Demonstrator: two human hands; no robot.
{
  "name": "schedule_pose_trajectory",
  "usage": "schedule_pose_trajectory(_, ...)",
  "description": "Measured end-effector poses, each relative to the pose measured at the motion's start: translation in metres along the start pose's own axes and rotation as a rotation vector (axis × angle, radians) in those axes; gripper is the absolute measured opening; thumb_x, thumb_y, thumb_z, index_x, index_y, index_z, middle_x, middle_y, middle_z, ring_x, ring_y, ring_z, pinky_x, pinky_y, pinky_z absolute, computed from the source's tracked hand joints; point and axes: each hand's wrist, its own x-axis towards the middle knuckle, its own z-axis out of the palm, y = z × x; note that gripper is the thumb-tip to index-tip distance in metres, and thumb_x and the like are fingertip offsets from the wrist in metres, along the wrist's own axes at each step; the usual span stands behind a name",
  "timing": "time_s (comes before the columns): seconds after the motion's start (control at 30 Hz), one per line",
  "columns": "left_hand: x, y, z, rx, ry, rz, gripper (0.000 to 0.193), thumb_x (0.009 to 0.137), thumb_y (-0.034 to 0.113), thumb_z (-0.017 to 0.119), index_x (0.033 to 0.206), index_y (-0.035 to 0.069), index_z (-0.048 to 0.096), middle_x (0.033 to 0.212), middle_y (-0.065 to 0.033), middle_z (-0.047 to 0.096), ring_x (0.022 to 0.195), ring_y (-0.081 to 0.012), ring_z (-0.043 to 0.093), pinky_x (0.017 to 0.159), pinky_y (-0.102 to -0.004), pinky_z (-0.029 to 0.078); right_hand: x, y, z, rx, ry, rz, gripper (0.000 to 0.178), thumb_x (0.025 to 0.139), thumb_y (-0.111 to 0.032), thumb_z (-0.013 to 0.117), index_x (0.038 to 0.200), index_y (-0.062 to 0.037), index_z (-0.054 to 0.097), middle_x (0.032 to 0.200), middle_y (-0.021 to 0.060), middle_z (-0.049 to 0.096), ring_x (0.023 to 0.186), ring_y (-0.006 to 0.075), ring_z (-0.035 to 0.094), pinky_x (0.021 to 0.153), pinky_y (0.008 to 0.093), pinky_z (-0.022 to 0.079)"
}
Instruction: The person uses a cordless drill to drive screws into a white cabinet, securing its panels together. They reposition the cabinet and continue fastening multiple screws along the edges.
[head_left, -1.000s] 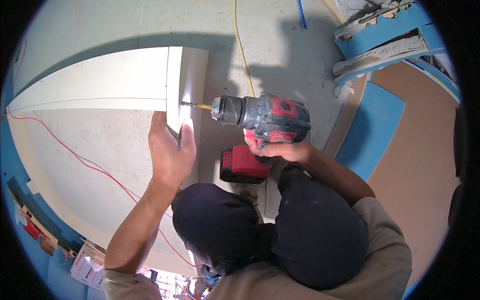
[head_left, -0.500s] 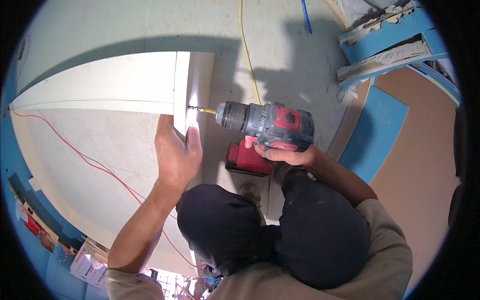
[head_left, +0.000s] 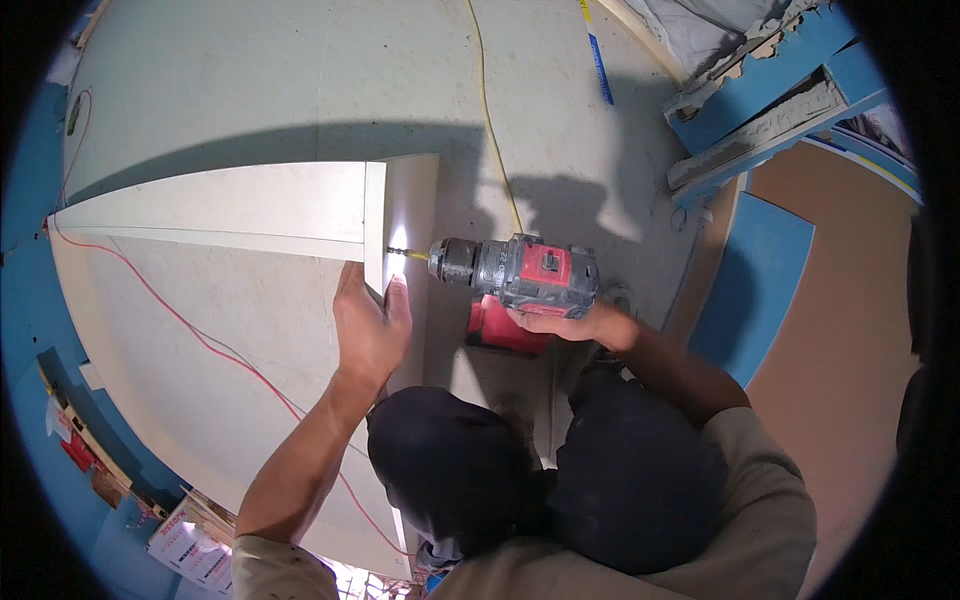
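Left hand (head_left: 370, 330) pinches the lower end of a white end panel (head_left: 412, 190), thumb on the face toward 3 o'clock, fingers folded behind on the side toward 9. Right hand (head_left: 570, 322) is wrapped around the grip of a red and black drill (head_left: 545, 275); from my remote seat most of its fingers are hidden below the body, so I cannot tell whether the trigger is squeezed.

What I judge matters most is how the 2 things line up: the drill's long axis runs from 3 o'clock to 9, nearly square to the end panel, whose long axis runs 12 to 6. The drill bit (head_left: 412, 254) points to 9 o'clock, its tip against or just beside the panel's lit face; I can't tell whether it has gone in. The left hand is nearer that tip, its thumb just at 6 o'clock from it, while the right sits farther off toward 4.

From the end panel a curved white board (head_left: 230, 205) reaches toward 9 o'clock. I also see a yellow cord (head_left: 484, 95) near 12, a red cord (head_left: 252, 372) toward 8, and a blue panel (head_left: 765, 270) at 3.
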Motion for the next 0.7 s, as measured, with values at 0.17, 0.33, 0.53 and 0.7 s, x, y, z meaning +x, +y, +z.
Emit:
schedule_pose_trajectory(0.17,0.001,0.004,0.0,-0.034,-0.009,0.012,0.03,0.082,0.0,0.055,0.111,-0.008,0.058,0.1,-0.0268,0.061,0.094,-0.0453,0.059,0.087,-0.0463,0.047,0.007,-0.02,0.004,0.181,-0.041,0.022,0.031,0.086,-0.001,0.062,0.116,-0.0052,0.059,0.109,0.0057,0.068,0.103,0.0162,0.063,0.093,0.0341,0.048)
schedule_pose_trajectory(0.33,-0.001,0.009,0.0,0.037,0.004,0.007,0.03,0.084,0.003,0.056,0.11,-0.011,0.057,0.102,-0.0282,0.062,0.095,-0.0418,0.06,0.087,-0.0438,0.047,-0.004,0.016,-0.001,0.085,0.017,0.048,0.034,0.082,-0.007,0.067,0.116,-0.0065,0.061,0.108,0.0061,0.068,0.101,0.0168,0.063,0.092,0.0343,0.048)
schedule_pose_trajectory(0.53,-0.004,0.003,-0.001,-0.007,0.01,-0.093,0.024,0.085,0.005,0.057,0.103,-0.011,0.057,0.092,-0.0287,0.062,0.084,-0.0437,0.061,0.08,-0.0447,0.048,0.003,0.023,0.002,0.112,0.014,0.066,0.039,0.078,-0.01,0.072,0.116,-0.0058,0.063,0.106,0.0067,0.069,0.101,0.0183,0.063,0.092,0.0346,0.048)
schedule_pose_trajectory(0.7,-0.004,0.012,0.0,0.115,0.107,-0.053,0.027,0.09,0.018,0.061,0.094,-0.008,0.061,0.081,-0.0265,0.063,0.075,-0.0409,0.062,0.073,-0.0435,0.048,-0.013,-0.013,-0.01,0.043,0.048,0.157,0.037,0.077,-0.004,0.07,0.114,-0.0048,0.064,0.108,0.009,0.069,0.102,0.0163,0.062,0.092,0.0342,0.048)
